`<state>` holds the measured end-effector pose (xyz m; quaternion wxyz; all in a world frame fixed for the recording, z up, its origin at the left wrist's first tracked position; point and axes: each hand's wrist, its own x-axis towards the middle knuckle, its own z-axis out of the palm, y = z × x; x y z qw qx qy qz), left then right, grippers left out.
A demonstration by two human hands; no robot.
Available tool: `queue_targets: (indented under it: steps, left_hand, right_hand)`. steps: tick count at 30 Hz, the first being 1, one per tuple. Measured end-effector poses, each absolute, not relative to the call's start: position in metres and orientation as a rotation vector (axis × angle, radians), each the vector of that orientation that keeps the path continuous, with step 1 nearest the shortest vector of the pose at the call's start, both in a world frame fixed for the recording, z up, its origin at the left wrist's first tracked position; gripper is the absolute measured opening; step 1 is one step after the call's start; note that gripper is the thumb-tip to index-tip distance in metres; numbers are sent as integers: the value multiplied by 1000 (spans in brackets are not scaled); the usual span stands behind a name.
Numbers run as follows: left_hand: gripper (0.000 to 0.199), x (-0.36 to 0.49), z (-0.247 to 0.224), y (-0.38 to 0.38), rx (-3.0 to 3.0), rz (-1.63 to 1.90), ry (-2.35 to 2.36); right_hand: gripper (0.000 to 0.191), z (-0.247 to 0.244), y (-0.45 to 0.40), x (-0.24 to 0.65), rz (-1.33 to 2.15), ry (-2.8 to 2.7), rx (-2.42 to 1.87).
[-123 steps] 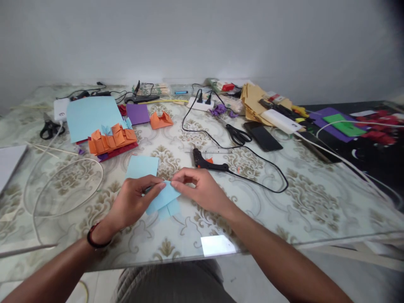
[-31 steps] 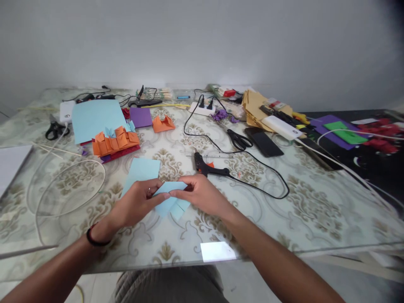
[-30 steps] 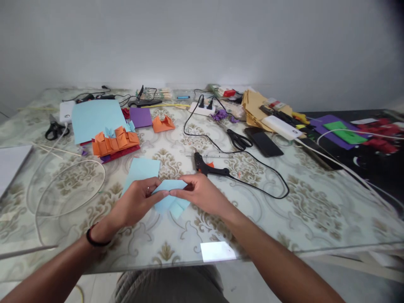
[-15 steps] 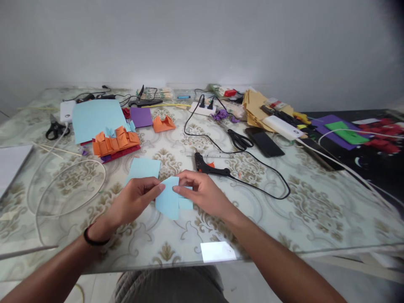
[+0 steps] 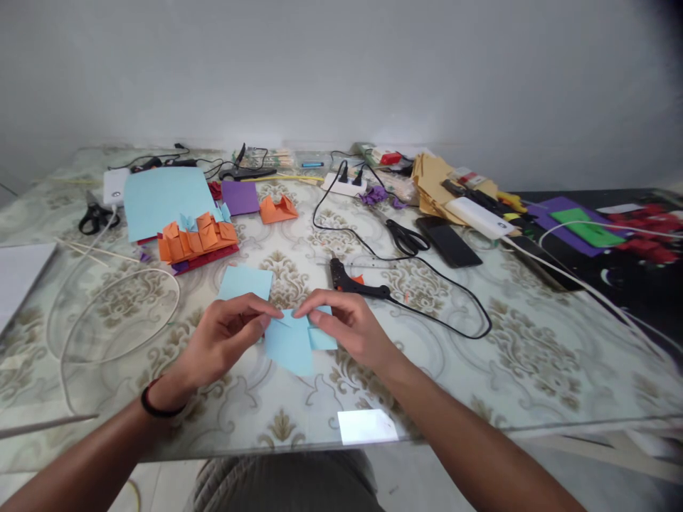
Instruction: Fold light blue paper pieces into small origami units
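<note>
A folded piece of light blue paper [image 5: 289,346] is held between my two hands, just above the table. My left hand [image 5: 227,334] pinches its upper left edge between thumb and forefinger. With fingers bent over the upper right part, my right hand [image 5: 344,323] grips the same paper; a squarish flap shows under its thumb. Beyond my left hand lies a flat light blue paper sheet [image 5: 246,281], partly hidden by the fingers. The black glue gun [image 5: 360,284] rests just past my right hand.
Folded orange paper pieces [image 5: 197,240] sit in a row at left, near a large light blue sheet [image 5: 163,199]. Black scissors [image 5: 406,237] and a phone [image 5: 449,242] lie at right. The glue gun's black cord [image 5: 453,333] loops across the table. A power strip [image 5: 345,185] stands at the back.
The upper edge of the blue paper has come down, and the forefingers have moved in over its top, closer together. The paper has shifted slightly right.
</note>
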<state>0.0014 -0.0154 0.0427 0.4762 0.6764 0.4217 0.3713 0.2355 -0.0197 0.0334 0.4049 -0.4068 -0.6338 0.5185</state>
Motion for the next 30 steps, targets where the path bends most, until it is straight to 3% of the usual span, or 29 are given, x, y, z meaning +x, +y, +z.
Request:
queue_targets:
  steps: [7,10,22,30]
  left_hand:
    - [11,4,36,-19,1781,935,1088]
    - [23,4,35,-16,1640,874,1097]
    - [26,5,47,-14,1712,684,1118]
    - [28,1,47,-11,1659,701,1131]
  right_hand:
    - [22,32,-23,228,1248,-1534,-1054]
    - [23,30,-23,227,1193,-1531,-1094]
    - [12,32,-21,224,1174,-1678,-1106]
    - [22,33,-19,231,1154,-1722,-1147]
